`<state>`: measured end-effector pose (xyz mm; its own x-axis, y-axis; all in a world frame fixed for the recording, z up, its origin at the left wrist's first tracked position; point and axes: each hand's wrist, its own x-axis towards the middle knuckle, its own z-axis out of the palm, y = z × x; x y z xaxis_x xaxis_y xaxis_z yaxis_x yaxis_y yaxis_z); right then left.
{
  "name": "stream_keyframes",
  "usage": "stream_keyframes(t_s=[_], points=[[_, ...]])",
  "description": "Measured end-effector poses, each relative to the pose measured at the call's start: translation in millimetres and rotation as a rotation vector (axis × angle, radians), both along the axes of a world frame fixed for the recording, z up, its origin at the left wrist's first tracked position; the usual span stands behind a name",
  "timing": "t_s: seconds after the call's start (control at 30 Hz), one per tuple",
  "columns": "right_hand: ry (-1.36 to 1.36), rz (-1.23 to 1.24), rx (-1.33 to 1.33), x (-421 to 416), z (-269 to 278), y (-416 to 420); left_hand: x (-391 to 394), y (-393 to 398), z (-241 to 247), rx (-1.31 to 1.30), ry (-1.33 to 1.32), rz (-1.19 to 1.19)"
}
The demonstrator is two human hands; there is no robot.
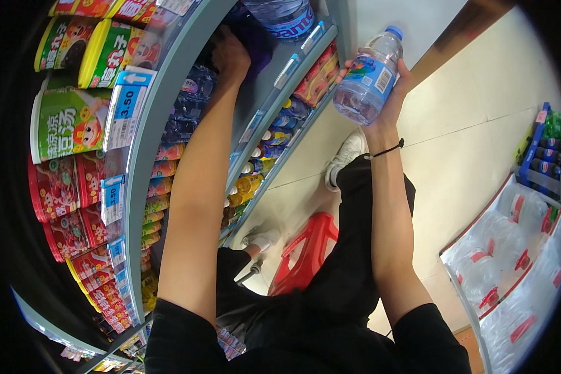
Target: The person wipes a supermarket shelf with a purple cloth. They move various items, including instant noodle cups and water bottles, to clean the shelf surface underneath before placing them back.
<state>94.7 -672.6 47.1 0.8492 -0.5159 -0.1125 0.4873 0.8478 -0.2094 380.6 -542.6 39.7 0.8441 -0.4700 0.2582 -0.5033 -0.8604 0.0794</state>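
My right hand (395, 100) is wrapped round a clear plastic water bottle (367, 77) with a blue cap and a blue label, tilted in front of a pale panel. On the left, my left hand (231, 53) reaches into a grey store shelf (262, 84); its fingers are in dark shadow, so whether they grip anything is hidden. Near that wrist lie bottles with a bluish tint (191, 98). A large water bottle with a pink-lettered label (285, 21) stands deeper on the same shelf, beside a dark purple thing (259, 51) that I cannot make out.
Canned desserts (72, 121) and price tags (128, 107) line the upper shelf at left. Drink bottles (248, 187) fill a lower shelf. A red plastic stool (304, 252) stands between my legs. At right are wrapped packs of large bottles (491, 252) and a blue crate (533, 149).
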Motion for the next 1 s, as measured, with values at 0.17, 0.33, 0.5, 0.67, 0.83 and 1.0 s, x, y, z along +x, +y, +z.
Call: stream_keyframes(t_s=[0.17,0.33,0.5,0.67,0.83,1.0], points=[[-0.024,0.022,-0.003,4,-8,-7,-32,3,-8,0.045,-0.134,-0.124],[-0.047,0.026,0.027,8,-5,-2,-48,7,-11,-0.005,0.018,-0.061],[0.013,0.01,-0.072,8,1,3,-74,17,15,-0.011,0.231,-0.095],[-0.018,0.006,-0.024,11,16,17,-81,66,6,-0.341,0.282,-0.566],[-0.038,0.05,0.013,16,8,25,-101,116,29,-0.228,0.451,-0.661],[-0.022,0.073,-0.059,11,12,31,-120,222,42,-0.229,0.549,-0.605]])
